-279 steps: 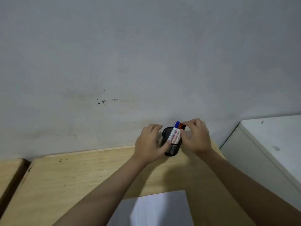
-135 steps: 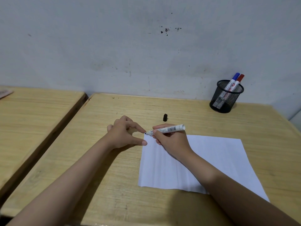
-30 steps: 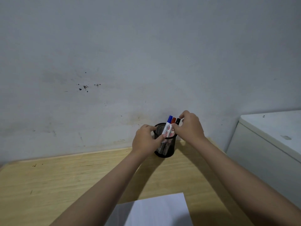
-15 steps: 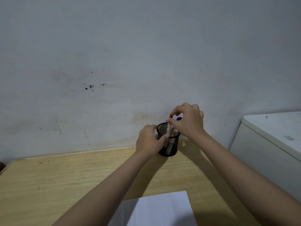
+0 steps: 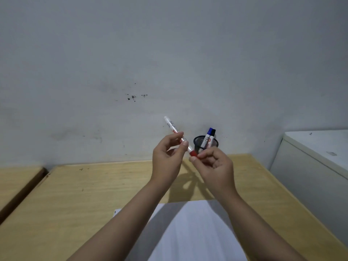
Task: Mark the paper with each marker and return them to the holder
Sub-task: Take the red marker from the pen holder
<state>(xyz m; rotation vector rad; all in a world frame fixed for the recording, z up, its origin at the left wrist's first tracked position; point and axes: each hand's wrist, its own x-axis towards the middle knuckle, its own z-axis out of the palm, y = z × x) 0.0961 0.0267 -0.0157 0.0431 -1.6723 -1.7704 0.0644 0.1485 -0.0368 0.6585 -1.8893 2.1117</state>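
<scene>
Two bare hands meet above the far part of the light wooden table (image 5: 94,194) in the head view, which is the only view here. The left hand (image 5: 166,159) has its grip clenched around the barrel of a white marker with a red cap (image 5: 178,137), thumb and fingers pinching it a little above the cap, so that the barrel slants up and to the left with its blunt white end highest, against the grey wall (image 5: 169,53). The right hand (image 5: 214,166) pinches the red cap (image 5: 193,153) at the marker's lower end between thumb and forefinger, its other fingers curled in; the cap sits on the marker, and whether it has come loose I cannot tell. Just beyond the right hand, at the far edge of the table close to the wall, stands the round black wire-mesh holder (image 5: 214,145), and in it a white marker with a blue cap (image 5: 208,138) leans to the right, with a black-capped marker (image 5: 214,131) mostly hidden behind it. A white sheet of paper (image 5: 197,232) lies flat on the near part of the table, partly covered by both forearms. To the right stands a white cabinet (image 5: 310,161), and at the left a second wooden table (image 5: 17,178) sits just beside the first.
</scene>
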